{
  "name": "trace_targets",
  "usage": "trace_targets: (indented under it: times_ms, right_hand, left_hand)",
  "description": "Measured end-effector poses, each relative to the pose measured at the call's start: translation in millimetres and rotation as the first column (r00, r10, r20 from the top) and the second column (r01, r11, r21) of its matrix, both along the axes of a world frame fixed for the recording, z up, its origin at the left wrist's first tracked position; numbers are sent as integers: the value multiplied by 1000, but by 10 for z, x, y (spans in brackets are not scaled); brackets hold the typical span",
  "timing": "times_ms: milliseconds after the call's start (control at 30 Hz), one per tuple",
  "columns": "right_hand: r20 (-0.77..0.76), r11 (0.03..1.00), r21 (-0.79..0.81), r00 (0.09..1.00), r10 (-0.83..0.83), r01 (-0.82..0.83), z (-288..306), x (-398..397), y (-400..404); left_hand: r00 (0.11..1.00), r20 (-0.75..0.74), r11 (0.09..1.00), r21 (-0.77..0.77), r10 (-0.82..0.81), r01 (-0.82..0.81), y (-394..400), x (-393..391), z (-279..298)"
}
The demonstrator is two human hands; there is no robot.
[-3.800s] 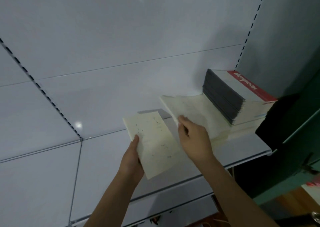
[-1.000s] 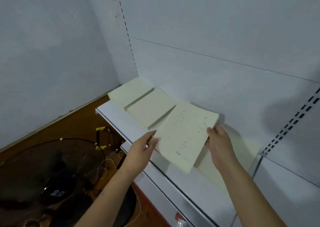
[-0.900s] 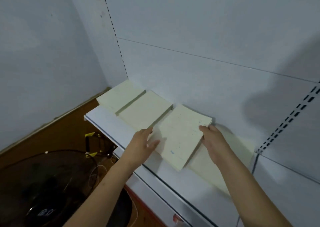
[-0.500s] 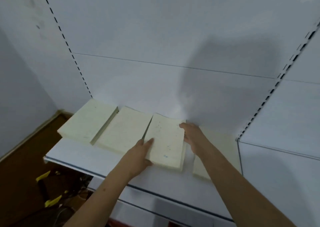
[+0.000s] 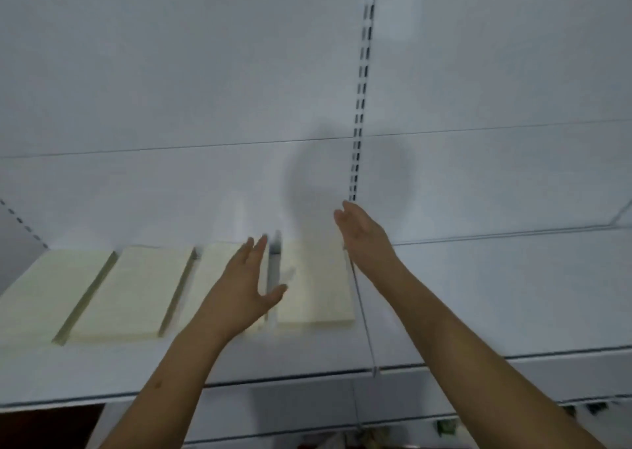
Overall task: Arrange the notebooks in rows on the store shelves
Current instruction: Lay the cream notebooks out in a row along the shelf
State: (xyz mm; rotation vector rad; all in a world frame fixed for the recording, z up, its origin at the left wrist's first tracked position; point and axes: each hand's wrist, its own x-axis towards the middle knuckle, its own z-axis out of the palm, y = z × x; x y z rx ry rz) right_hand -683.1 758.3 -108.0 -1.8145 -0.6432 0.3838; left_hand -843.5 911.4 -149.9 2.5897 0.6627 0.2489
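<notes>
Head view: four cream notebook stacks lie flat in one row on the white shelf, their far ends against the back panel. The first stack sits at the far left and runs out of the picture's left edge. The second stack lies just beside it, a narrow dark gap showing between their long edges. The third stack follows, again with only a thin gap, and is partly covered by the left hand. The fourth stack lies just beside the third; its right long edge runs close along the seam where two shelf sections meet.

The left hand is flat with the grip spread apart, fingers forward and thumb out to the right, over the gap between the third and fourth stacks; motion blur hides whether it touches them. The right hand is raised edge-on at the far right corner of the fourth stack, grip apart and holding nothing, in front of the slotted upright.

A bare strip of shelf runs between the near ends of the stacks and the front lip. The shelf section right of the seam shows bare surface.
</notes>
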Motion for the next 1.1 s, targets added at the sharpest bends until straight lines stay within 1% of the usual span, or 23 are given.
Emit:
trace_targets:
  times_ms: [100, 233, 333, 467, 600, 800, 900, 1100]
  right_hand:
    - [176, 992, 20, 976, -128, 127, 160, 303, -1014]
    - [336, 959, -47, 908, -249, 281, 205, 708, -2571]
    - [390, 905, -91, 851, -351, 415, 183, 1003, -3678]
    - [383, 841, -107, 802, -458, 531, 151, 1305, -4836]
    - [415, 775, -132, 744, -523, 618, 97, 1622, -5574]
    - [416, 693, -146, 680, -604, 706, -34, 2328, -6306]
    - [442, 663, -172, 658, -609, 729, -3, 2792, -6542]
    - [519, 617, -227, 630, -578, 753, 199, 3670, -6924]
  left_hand:
    - [974, 138, 982, -22, -181, 186, -1123, 565, 49]
    - [909, 194, 914, -100, -369, 392, -2765, 1229, -162]
    - [853, 185, 844, -148, -489, 516, -3822, 1591, -305]
    - [774, 149, 756, -166, -615, 633, -4851, 2017, -363]
    - [703, 138, 685, -163, -697, 711, -5532, 2442, -396]
    - [622, 138, 600, -175, -770, 781, -6203, 3313, -482]
    - [598, 147, 569, -194, -788, 799, -6442, 3831, -479]
    - [568, 180, 538, -193, -803, 821, -6772, 4620, -381]
